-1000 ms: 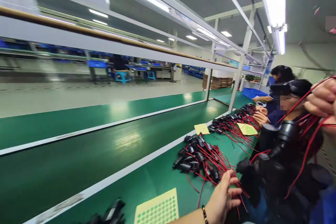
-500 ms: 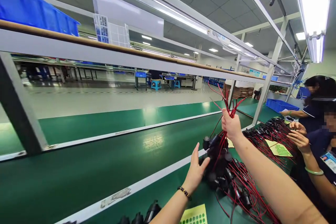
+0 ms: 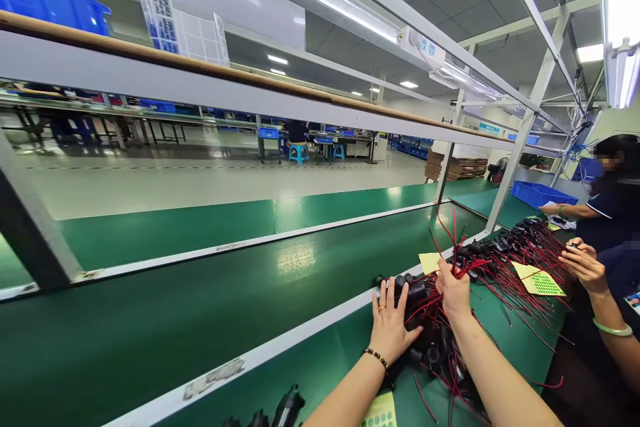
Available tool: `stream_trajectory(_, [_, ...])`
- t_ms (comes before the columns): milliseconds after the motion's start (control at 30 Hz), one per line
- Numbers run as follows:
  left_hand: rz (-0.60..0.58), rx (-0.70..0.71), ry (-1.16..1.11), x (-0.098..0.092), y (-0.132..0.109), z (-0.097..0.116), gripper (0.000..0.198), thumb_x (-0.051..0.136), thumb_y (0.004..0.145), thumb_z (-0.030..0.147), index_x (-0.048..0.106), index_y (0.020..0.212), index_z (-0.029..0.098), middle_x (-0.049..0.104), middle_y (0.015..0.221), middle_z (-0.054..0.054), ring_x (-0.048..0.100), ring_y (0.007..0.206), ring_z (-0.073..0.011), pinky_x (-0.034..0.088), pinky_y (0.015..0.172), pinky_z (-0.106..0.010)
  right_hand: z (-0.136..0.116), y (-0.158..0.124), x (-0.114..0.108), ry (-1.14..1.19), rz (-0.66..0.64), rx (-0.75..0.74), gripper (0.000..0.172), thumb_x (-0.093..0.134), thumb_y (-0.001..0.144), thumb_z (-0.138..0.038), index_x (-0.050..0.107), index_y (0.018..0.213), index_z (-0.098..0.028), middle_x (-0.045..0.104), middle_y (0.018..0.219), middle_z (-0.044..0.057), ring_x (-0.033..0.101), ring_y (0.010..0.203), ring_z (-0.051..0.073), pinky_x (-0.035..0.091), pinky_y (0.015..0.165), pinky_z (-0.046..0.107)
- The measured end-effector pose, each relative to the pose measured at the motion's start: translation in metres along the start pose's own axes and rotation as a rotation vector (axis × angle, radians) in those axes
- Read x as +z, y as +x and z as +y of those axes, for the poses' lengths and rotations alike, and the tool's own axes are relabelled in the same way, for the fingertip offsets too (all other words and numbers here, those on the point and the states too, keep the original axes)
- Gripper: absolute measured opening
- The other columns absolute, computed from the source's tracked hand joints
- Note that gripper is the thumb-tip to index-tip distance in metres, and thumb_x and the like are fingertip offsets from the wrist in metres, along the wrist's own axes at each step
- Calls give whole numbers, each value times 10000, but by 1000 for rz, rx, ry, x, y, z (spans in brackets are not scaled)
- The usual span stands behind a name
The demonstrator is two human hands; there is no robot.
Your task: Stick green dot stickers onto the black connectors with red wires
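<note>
My right hand point(image 3: 454, 290) is closed round a bunch of red wires point(image 3: 457, 268), whose loose ends stick up above the fist. Black cylindrical parts point(image 3: 417, 290) are attached to the wires and rest in a heap on the green bench top. Against the left side of that heap lies my left hand point(image 3: 391, 323), fingers spread, touching the black parts. It wears a beaded bracelet and a ring. More black parts lie beneath and between my hands, partly hidden by them.
Further black parts with red wires point(image 3: 525, 247) lie along the bench to the right, with a yellow sticker sheet point(image 3: 540, 280). Two co-workers sit there, one holding a small part. Other black parts point(image 3: 287, 407) are at front left. A white shelf beam point(image 3: 300, 103) crosses ahead.
My right hand has come down with the wire bunch, lowering the hanging black parts onto the bench. My left hand has moved forward onto them. The view has shifted slightly.
</note>
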State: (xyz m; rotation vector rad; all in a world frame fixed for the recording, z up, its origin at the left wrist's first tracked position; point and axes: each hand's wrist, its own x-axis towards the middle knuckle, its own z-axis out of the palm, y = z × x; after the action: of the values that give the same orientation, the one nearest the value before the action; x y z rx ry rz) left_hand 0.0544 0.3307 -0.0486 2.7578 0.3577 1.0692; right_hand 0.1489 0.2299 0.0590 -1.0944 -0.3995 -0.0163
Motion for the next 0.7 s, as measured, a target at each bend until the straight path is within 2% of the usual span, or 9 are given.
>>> stream_trajectory(100, [-35, 139, 26, 1, 3, -7, 1009, 833, 604, 393, 315, 1458, 256, 220, 1534, -204, 181, 1404, -420, 188, 1083, -652, 2, -21, -39, -42, 10, 39, 540, 782, 659, -504, 376, 463, -209, 325, 401, -116, 309, 366, 40, 321, 396, 202])
stream_trajectory(200, [-116, 283, 10, -4, 6, -15, 921, 827, 637, 362, 367, 1433, 307, 263, 1528, -168, 215, 1398, -409, 203, 1089, -640, 8, -48, -84, -116, 4, 95, 460, 793, 642, -499, 513, 452, -186, 460, 432, -65, 470, 465, 87, 448, 546, 231])
stream_trajectory(300, [-248, 379, -62, -14, 8, -13, 920, 812, 644, 358, 353, 1441, 322, 231, 1546, -148, 178, 1407, -415, 193, 1096, -638, 18, -73, -125, -186, 36, 165, 362, 816, 599, -505, 680, 564, -171, 655, 603, 13, 610, 625, 157, 506, 660, 268])
stream_trajectory(367, [-332, 420, -128, -21, 6, -7, 943, 796, 639, 428, 328, 1452, 335, 187, 1564, -129, 123, 1409, -445, 145, 1087, -676, 26, -85, -147, -208, 96, 214, 368, 827, 565, -522, 743, 667, -178, 722, 727, 48, 662, 731, 208, 533, 721, 300])
stream_trajectory(467, [-436, 482, -215, -27, 3, 3, 992, 797, 606, 530, 303, 1453, 379, 165, 1573, -92, 71, 1403, -480, 47, 1060, -728, 35, -93, -175, -196, 198, 267, 393, 813, 537, -576, 749, 663, -209, 733, 734, 41, 688, 768, 241, 564, 767, 341])
stream_trajectory(533, [-479, 504, -245, -26, 3, 6, 1002, 827, 585, 495, 318, 1442, 396, 164, 1572, -86, 73, 1406, -472, 20, 1060, -724, 35, -95, -190, -179, 251, 285, 390, 802, 516, -604, 728, 629, -239, 721, 704, 16, 696, 757, 248, 582, 763, 364])
stream_trajectory(600, [-497, 518, -261, -22, 7, 6, 976, 846, 579, 443, 356, 1422, 404, 158, 1573, -80, 91, 1412, -450, 15, 1073, -703, 30, -97, -205, -179, 290, 294, 392, 791, 501, -626, 705, 614, -261, 715, 714, 6, 702, 774, 261, 594, 759, 390])
stream_trajectory(700, [-482, 569, -290, -13, 16, 1, 918, 822, 605, 503, 386, 1407, 404, 142, 1576, -78, 106, 1416, -431, 19, 1087, -679, 14, -108, -225, -237, 345, 297, 462, 778, 457, -681, 644, 556, -250, 689, 675, 26, 698, 726, 287, 601, 716, 442])
